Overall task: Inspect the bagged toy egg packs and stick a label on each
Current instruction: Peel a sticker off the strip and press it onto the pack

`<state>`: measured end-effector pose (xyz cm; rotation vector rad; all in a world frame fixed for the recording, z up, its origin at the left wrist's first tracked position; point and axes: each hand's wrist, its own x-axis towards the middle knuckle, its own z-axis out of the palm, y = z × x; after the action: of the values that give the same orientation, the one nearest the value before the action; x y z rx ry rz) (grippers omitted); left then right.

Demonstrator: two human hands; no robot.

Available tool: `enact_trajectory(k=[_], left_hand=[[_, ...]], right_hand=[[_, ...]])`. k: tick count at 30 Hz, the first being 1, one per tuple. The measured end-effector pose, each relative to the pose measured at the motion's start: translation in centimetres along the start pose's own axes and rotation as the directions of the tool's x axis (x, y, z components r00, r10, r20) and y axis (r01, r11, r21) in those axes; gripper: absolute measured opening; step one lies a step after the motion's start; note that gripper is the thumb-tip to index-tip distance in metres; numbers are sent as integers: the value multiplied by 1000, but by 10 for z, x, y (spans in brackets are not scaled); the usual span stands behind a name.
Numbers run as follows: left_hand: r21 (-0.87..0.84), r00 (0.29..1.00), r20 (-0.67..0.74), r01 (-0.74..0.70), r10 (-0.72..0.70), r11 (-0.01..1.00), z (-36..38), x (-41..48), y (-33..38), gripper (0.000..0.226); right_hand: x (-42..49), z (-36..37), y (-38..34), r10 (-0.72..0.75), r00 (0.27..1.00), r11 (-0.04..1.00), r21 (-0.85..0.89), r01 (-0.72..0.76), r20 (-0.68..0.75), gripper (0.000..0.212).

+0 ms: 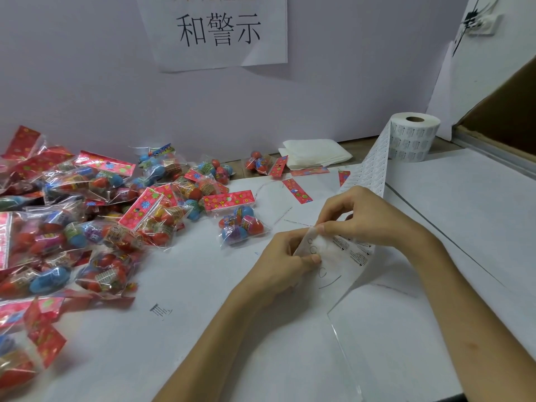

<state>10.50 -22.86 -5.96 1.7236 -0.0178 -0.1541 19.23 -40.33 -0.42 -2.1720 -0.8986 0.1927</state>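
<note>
Peeling, apparently: left hand [284, 256] grips the loose end of the label strip [352, 253], right hand [362, 219] pinches its edge just above. Next move calls for pressing a freed label onto an egg pack [242, 224]; the nearest lies left of the strip, the label roll [414, 137] at its far end.

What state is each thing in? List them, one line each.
White paper label roll: upright on end, partly unwound.
Long white label strip: trails from roll, lifted.
Left hand: pinches the strip.
Right hand: pinches the strip.
Nearest clear bagged toy egg pack: lying flat, untouched.
Folded white cloth: folded, flat.
</note>
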Motion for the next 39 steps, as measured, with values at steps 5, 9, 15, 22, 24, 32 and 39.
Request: enact_trajectory(k=[5, 9, 15, 22, 24, 32, 39], left_hand=[[-45, 999, 34, -1, 2, 999, -2, -3, 0, 32], [-49, 999, 42, -10, 12, 999, -3, -4, 3, 33], [-48, 999, 31, 29, -27, 998, -5, -1, 3, 28], [-98, 998, 54, 18, -13, 995, -5, -3, 3, 32], [-116, 998, 61, 13, -5, 993, -6, -4, 3, 29], [-131, 998, 59, 29, -21, 991, -6, -3, 2, 29], [-114, 998, 51, 44, -39, 993, -4, -4, 5, 35]], right_hand=[[2, 1, 4, 56, 998, 998, 3, -56, -23, 20], [1, -3, 6, 43, 998, 997, 72, -40, -36, 20], [-1, 2, 5, 1, 998, 1000, 12, -2, 61, 13], [-1, 0, 6, 19, 997, 1000, 16, -20, 78, 11], [-1, -1, 5, 27, 997, 999, 26, -29, 76, 11], [-2, -4, 2, 41, 997, 999, 23, -43, 60, 16], [-1, -6, 7, 83, 996, 996, 38, -83, -17, 20]])
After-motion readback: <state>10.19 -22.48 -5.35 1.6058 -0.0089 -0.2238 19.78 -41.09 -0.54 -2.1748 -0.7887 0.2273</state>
